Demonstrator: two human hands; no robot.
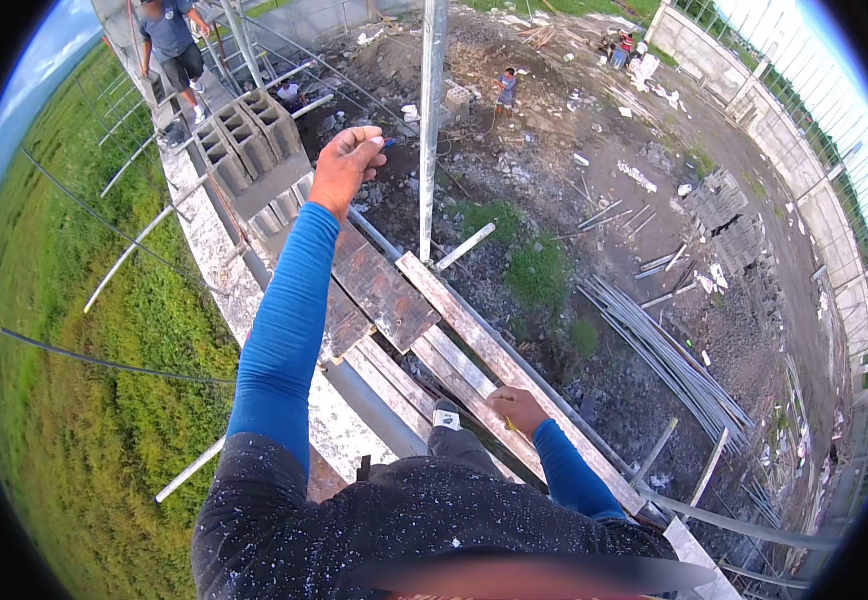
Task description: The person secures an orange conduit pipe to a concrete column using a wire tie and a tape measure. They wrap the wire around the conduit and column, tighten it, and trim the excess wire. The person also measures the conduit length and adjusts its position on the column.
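Note:
My left hand (349,165) is raised ahead at the end of a stretched arm in a blue sleeve. Its fingers are pinched together, with a small blue speck at the tips; whether the hand holds it I cannot tell. Below and left of that hand, grey hollow concrete blocks (247,135) stand in a group on the scaffold. Low over the planks (504,360), my right hand (517,408) is closed, its fingers curled, and a thin yellowish bit shows beside them. What it grips, if anything, is too small to make out.
An upright metal pole (432,130) rises just right of my left hand. Gaps run between the scaffold boards (384,290), with ground far below. A co-worker (169,45) stands on the wall top ahead. Loose pipes (669,355) lie down on the right.

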